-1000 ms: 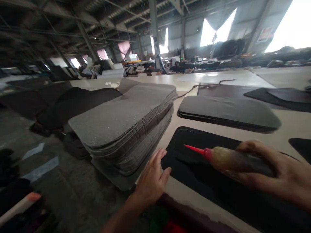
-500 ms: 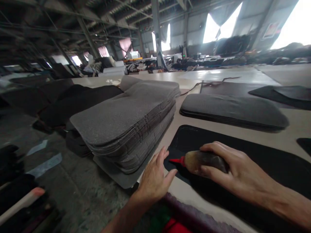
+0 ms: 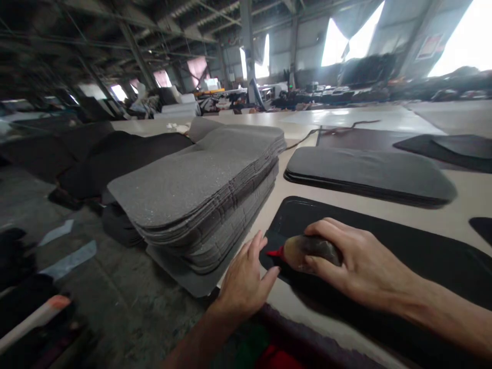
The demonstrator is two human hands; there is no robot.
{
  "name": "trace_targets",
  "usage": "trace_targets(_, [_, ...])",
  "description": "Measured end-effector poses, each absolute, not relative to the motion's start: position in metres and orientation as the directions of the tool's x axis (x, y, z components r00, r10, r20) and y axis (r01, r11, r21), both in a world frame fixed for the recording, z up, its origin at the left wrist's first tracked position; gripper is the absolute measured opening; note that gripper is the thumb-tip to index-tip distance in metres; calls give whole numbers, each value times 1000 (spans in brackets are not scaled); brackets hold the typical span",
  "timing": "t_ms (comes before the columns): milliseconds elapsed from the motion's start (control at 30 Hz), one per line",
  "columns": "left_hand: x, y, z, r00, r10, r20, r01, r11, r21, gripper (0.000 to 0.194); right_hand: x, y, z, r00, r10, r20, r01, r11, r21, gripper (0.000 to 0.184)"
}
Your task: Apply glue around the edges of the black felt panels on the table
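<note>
My right hand [image 3: 357,264] is closed round a glue bottle [image 3: 307,248] with a red nozzle, whose tip rests on the near left corner of a black mat [image 3: 403,246] lying flat on the table. My left hand [image 3: 246,279] lies open at the table's edge, fingers spread, touching the mat's left corner next to the nozzle. A tall stack of grey felt mats [image 3: 200,189] stands just left of my left hand, overhanging the table.
A low pile of grey mats [image 3: 369,174] lies beyond the black mat. More dark mats [image 3: 446,146] and a cord [image 3: 330,130] lie farther back on the pale table [image 3: 469,205]. Dark material [image 3: 115,159] is heaped on the floor to the left.
My right hand has brought the bottle down and to the left, from above the mat's middle to its near left corner. My left hand has stayed put.
</note>
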State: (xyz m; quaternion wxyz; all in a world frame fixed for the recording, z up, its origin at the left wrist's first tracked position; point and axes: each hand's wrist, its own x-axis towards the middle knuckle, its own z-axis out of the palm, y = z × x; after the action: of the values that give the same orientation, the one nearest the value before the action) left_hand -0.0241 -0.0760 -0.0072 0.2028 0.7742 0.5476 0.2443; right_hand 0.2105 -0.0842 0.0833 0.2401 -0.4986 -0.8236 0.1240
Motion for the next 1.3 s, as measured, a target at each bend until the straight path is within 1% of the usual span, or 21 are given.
trace_targets(267, [-24, -76, -9, 285, 944, 164, 756, -327, 567, 76, 204, -80, 96, -483, 835, 263, 744, 549, -379, 15])
trace_targets(467, [-26, -74, -13, 298, 936, 185, 759, -350, 549, 75, 205, -79, 101, -523, 808, 272, 722, 589, -363, 13])
trace_targets(733, [-25, -75, -11, 297, 934, 200, 759, -358, 544, 73, 202, -78, 99, -520, 817, 248, 729, 576, -371, 16])
trace_targets(967, [-25, -75, -12, 298, 931, 209, 762, -364, 536, 74, 196, -76, 105, -519, 827, 215, 749, 562, -352, 10])
trace_targets(1100, [-24, -75, -10, 289, 941, 177, 768, -339, 544, 75, 200, -78, 112, -517, 832, 201, 763, 554, -333, 7])
trace_targets(1300, [-23, -74, -9, 280, 944, 173, 765, -328, 554, 76, 215, -87, 120, -502, 851, 157, 790, 525, -318, 7])
